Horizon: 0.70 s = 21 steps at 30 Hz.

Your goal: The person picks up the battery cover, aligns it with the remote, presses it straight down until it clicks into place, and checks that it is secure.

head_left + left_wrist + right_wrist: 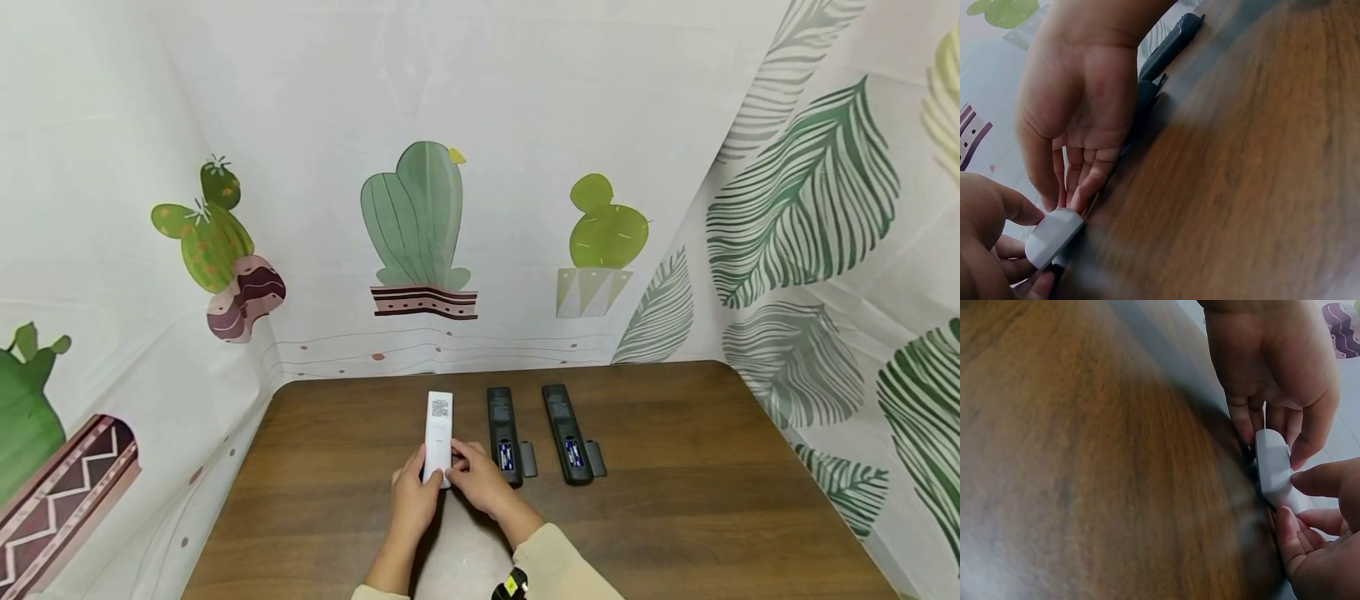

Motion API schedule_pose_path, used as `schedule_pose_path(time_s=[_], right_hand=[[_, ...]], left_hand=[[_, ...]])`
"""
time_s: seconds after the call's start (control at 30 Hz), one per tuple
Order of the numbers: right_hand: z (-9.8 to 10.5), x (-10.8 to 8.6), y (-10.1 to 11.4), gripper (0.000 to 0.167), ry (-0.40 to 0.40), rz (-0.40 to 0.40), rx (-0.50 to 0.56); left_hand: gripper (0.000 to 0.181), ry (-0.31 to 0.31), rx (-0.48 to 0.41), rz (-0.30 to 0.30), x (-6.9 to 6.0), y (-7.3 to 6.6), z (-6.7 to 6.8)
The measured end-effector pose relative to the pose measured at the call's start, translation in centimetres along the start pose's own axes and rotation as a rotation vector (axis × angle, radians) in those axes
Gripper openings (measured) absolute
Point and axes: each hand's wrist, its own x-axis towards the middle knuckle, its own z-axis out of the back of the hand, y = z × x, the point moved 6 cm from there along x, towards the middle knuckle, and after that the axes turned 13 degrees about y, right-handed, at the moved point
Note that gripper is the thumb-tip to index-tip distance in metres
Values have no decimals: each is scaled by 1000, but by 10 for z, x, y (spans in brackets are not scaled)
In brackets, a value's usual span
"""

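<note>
A white remote control (439, 429) lies back side up between my two hands, a printed label at its far end. My left hand (414, 498) grips its left side near the close end, thumb on the back. From the right, my right hand (482, 483) pinches the same near end, its thumb close to the left thumb. In the left wrist view the rounded end of the white remote (1054, 236) shows between both hands. The right wrist view shows the remote (1274, 465) low over the table; whether it rests on it I cannot tell.
Right of my hands lie two dark remotes (501, 412) (558, 410), backs up, with blue batteries (506, 456) (574, 452) in their open compartments. A loose battery cover (528, 459) (596, 458) sits beside each. The brown wooden table (675, 500) meets a printed cloth (517, 350) behind.
</note>
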Motion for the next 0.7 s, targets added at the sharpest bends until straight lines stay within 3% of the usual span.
schedule_pose_path(time_s=[0.33,0.7], right_hand=[[-2,0,0,54,9,-3,-45],[-2,-1,0,55,7,-5,-61]], left_hand=[[57,9,39,9,1,5,0],[57,-4,-12,-1,1,13,-2]])
